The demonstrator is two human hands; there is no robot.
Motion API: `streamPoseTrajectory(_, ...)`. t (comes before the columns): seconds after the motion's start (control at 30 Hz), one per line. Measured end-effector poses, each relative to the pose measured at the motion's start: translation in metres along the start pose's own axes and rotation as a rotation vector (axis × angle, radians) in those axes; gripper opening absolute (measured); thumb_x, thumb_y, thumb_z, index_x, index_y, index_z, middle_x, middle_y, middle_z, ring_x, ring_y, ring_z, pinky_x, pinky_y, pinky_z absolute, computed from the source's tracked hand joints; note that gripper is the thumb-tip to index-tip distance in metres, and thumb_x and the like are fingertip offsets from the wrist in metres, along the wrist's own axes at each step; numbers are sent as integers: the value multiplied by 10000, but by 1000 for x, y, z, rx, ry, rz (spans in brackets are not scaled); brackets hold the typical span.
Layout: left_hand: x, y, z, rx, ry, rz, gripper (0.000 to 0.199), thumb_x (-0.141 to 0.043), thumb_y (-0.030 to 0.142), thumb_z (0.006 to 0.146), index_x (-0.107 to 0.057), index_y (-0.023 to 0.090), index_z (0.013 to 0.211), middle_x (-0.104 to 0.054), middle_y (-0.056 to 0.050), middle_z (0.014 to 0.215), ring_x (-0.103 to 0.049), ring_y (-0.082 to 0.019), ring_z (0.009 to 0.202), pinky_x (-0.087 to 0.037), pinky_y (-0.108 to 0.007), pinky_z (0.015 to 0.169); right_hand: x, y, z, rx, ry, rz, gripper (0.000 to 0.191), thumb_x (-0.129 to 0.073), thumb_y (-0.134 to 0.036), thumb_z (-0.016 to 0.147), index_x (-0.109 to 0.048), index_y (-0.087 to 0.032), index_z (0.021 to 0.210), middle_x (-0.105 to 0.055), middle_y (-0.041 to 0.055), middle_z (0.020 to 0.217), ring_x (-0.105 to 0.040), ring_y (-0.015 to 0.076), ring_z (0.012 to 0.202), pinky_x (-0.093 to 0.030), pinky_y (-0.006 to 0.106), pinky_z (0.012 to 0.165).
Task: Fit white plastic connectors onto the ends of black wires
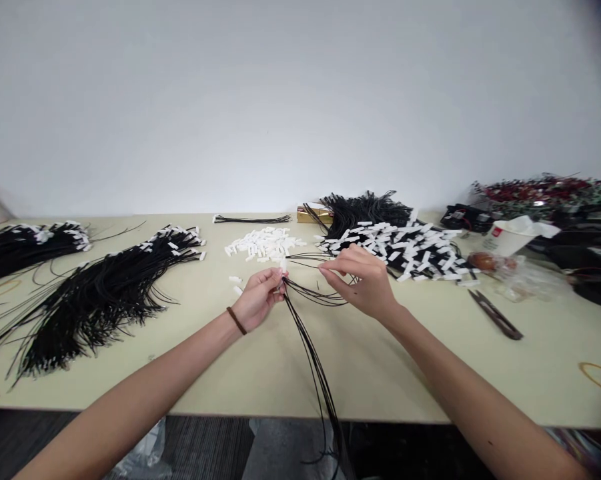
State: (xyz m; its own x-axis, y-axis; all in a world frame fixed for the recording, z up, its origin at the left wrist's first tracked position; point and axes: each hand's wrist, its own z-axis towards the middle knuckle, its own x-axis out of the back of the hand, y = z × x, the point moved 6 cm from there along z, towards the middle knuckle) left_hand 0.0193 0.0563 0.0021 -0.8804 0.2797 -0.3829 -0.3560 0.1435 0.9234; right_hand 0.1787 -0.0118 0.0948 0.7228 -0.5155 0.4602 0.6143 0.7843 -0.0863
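Near the middle of the table, my left hand (257, 300) is closed on a white plastic connector (283, 265) between thumb and fingers. Thin black wires (313, 353) run from it; several hang down over the table's front edge, while others loop to the right. My right hand (366, 283) is beside them, thumb and forefinger pinched together on a black wire whose end I cannot make out. Just behind my left hand is a heap of loose white connectors (265, 242). Two more loose connectors lie left of my fingers.
Bundles of black wires with white connectors (105, 293) cover the left side. Another large pile (365, 210) sits back right, by a gold box (313, 214). Farther right are dark thread snips (495, 315), a paper cup (507, 238), a plastic bag and a yellow rubber band (600, 377).
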Motion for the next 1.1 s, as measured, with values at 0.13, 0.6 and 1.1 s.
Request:
streamPoseTrajectory(0.13,-1,1,0,-12,-11,6,281,-748,330,598,-605,108,692,-490,21,596,-410,-37,490,-320,-154,429,1,-1,0,8,20,3,100,-545,-152,797,-631,-174,751,-529,2,565,-408,109,543,-336,257,547)
streamPoseTrajectory(0.6,-5,4,-2,-35,-48,99,305,-733,378,602,-579,124,667,-477,25,546,-400,-47,468,-305,-168,423,-10,4,-6,5,-95,-93,103,-525,-198,815,-607,-184,753,-551,12,618,-405,126,588,-343,264,576)
streamPoseTrajectory(1.1,-20,1,-11,-26,-202,377,349,-652,469,662,-566,132,680,-455,33,465,-399,-68,424,-323,-190,392,-40,-1,-18,-122,-288,224,143,-409,-140,845,-416,-199,715,-601,70,1046,-526,162,925,-433,321,780)
